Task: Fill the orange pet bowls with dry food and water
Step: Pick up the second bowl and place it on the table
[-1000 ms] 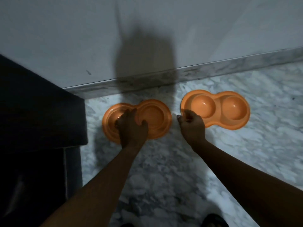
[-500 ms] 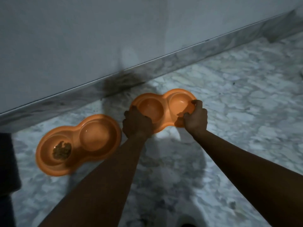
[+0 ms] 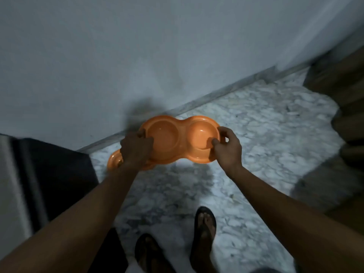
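Note:
I hold an orange double pet bowl (image 3: pixel 178 141) up off the floor with both hands. Both of its cups look empty. My left hand (image 3: pixel 136 147) grips its left end, thumb over the rim. My right hand (image 3: pixel 226 147) grips its right end, thumb inside the right cup. A second orange double bowl (image 3: pixel 114 160) lies on the marble floor below, mostly hidden behind my left hand and the lifted bowl.
A grey wall with a marble skirting (image 3: pixel 216 93) runs diagonally behind the bowls. A dark piece of furniture (image 3: pixel 53 178) stands at the left, brown wooden furniture (image 3: pixel 338 79) at the right. My sandalled feet (image 3: pixel 204 229) are on the marble floor (image 3: pixel 256 138).
The right-hand bowl has come up off the floor in both hands, and the view has risen. The other bowl, holding some dry food, stayed on the floor and is now mostly covered.

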Available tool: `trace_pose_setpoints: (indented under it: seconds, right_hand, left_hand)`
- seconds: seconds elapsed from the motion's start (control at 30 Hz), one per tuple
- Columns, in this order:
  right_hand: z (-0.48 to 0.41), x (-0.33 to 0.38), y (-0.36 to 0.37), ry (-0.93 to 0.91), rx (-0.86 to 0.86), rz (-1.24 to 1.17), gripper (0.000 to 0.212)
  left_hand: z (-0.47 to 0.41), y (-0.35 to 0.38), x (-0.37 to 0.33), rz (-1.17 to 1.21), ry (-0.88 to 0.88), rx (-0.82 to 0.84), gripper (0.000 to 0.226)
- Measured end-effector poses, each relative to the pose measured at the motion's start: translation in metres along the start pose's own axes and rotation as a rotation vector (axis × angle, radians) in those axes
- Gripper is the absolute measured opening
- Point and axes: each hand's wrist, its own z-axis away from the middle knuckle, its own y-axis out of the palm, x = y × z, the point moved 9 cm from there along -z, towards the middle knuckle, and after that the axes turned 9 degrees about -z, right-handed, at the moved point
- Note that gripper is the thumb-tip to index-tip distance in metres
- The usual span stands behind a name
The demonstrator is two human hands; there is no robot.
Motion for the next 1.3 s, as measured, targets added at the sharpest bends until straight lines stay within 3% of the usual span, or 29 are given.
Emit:
trace_pose_setpoints:
  seconds: [0.23, 0.37, 0.47, 0.63, 0.83, 1.0, 1.13, 1.3]
  right_hand:
    - [0.192, 0.227, -0.092, -0.154, -0.020, -0.084, 0.039]
    - [0.298, 0.301, -0.108, -0.238, 0.023, -0.105, 0.038]
    - [0.367, 0.338, -0.103, -0.305, 0.084, -0.132, 0.038]
    - [0.488, 0.363, -0.059, -0.326, 0.291, -0.123, 0.047]
    - [0.633, 0.389, 0.034, -0.439, 0.606, 0.007, 0.075]
    - [0.732, 0.404, 0.118, -0.565, 0.798, 0.121, 0.090]
    - [0.790, 0.407, 0.193, -0.569, 0.783, 0.139, 0.097]
    - [0.856, 0.398, 0.272, -0.551, 0.772, 0.125, 0.095]
  left_hand:
    - [0.185, -0.243, -0.062, 0.038, 0.137, -0.109, 0.066]
    - [0.284, -0.347, -0.060, -0.006, 0.207, -0.202, 0.052]
    - [0.345, -0.409, -0.040, -0.066, 0.277, -0.215, 0.066]
    - [0.432, -0.501, 0.047, 0.047, 0.251, -0.200, 0.087]
    - [0.494, -0.609, 0.188, 0.083, 0.230, -0.302, 0.119]
    - [0.507, -0.687, 0.287, 0.110, 0.220, -0.399, 0.102]
    - [0.498, -0.747, 0.364, 0.111, 0.238, -0.436, 0.106]
    - [0.477, -0.809, 0.443, 0.114, 0.241, -0.455, 0.093]
